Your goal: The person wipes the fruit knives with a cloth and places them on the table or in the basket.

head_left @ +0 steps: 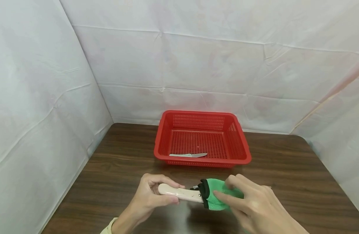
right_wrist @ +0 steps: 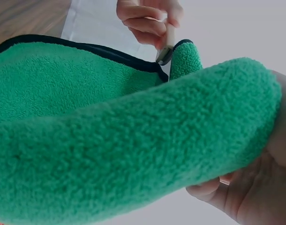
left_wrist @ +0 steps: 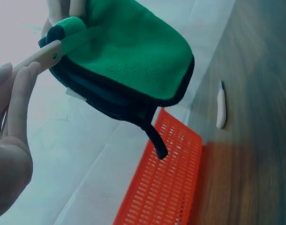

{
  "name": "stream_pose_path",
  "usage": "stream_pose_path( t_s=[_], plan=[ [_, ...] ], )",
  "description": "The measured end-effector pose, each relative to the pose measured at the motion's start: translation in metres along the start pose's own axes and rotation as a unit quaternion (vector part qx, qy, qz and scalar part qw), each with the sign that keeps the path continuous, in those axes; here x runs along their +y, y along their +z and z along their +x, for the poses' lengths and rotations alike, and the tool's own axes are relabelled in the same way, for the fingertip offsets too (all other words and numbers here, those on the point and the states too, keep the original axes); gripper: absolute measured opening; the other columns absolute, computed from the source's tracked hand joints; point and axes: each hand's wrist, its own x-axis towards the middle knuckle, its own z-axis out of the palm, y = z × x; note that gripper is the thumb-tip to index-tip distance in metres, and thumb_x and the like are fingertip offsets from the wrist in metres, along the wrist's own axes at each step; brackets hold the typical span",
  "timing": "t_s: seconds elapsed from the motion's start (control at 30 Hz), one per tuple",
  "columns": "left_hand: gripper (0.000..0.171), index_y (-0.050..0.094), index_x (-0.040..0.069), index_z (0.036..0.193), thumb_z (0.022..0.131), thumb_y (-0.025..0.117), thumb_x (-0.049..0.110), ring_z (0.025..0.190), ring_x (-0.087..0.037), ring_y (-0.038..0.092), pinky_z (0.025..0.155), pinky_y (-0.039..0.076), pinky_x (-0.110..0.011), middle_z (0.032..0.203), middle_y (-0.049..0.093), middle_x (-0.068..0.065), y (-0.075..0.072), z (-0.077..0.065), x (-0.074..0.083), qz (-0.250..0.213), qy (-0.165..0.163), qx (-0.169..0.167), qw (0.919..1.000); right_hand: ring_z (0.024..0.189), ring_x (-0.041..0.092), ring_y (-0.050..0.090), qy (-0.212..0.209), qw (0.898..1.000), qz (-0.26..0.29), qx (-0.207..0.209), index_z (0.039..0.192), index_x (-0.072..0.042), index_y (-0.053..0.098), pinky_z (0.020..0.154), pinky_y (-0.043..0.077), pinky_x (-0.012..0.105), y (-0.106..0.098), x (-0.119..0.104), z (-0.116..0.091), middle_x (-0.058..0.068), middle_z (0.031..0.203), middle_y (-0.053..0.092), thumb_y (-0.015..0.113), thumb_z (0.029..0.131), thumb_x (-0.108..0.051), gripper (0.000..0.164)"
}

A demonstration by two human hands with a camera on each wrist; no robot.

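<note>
My left hand [head_left: 145, 198] grips the cream handle of a knife [head_left: 185, 194], held level above the table. A green towel cloth [head_left: 214, 196] with black edging is folded around the blade, and my right hand [head_left: 254, 201] pinches it there. Part of the blade [left_wrist: 79, 41] shows against the cloth in the left wrist view; the rest is covered. The cloth [right_wrist: 133, 145] fills much of the right wrist view, with the right hand's fingers behind it. From its edge a black loop [left_wrist: 155, 140] hangs down.
Behind the hands stands a red perforated basket [head_left: 246, 152] with a pale-handled knife [head_left: 188, 155] inside. Another pale-handled knife [left_wrist: 221, 105] lies on the dark wooden table [head_left: 118, 169]. White sheeting [head_left: 197, 65] surrounds the table's back and sides.
</note>
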Motion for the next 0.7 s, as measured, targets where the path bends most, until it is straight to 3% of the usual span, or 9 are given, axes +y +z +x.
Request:
stream_pose_path(
  t_s=[0.13,0.43,0.7],
  plan=[
    [0.027,0.063,-0.008,0.094,0.068,0.063,-0.016,0.078,-0.025,0.062,0.061,0.053,-0.036,0.090,0.063,-0.024,0.002,-0.001,0.001,-0.010,0.004,0.000,0.9999,0.073,0.003,0.040,-0.009,1.000,-0.003,-0.002,0.106,-0.020,0.064,0.047,0.027,0.002,0.000,-0.002,-0.001,-0.006,0.087,0.043,0.035,0.092,-0.029,0.033],
    [0.029,0.063,-0.007,0.095,0.069,0.059,-0.019,0.078,-0.025,0.062,0.062,0.052,-0.041,0.092,0.062,-0.025,0.000,-0.006,0.003,-0.044,0.011,-0.004,0.9990,0.074,0.003,0.041,-0.004,1.000,-0.028,0.003,0.103,-0.023,0.066,0.046,0.028,0.003,0.000,-0.001,-0.007,-0.008,0.088,0.044,0.040,0.090,-0.035,0.031],
    [0.034,0.062,-0.005,0.098,0.070,0.055,-0.021,0.080,-0.026,0.062,0.062,0.051,-0.045,0.096,0.061,-0.025,-0.009,-0.012,0.009,-0.071,0.013,-0.012,0.9973,0.076,0.006,0.041,-0.004,0.999,-0.042,0.009,0.101,-0.022,0.066,0.045,0.026,0.002,-0.006,0.003,-0.016,-0.004,0.090,0.045,0.030,0.092,-0.031,0.038]
  ],
)
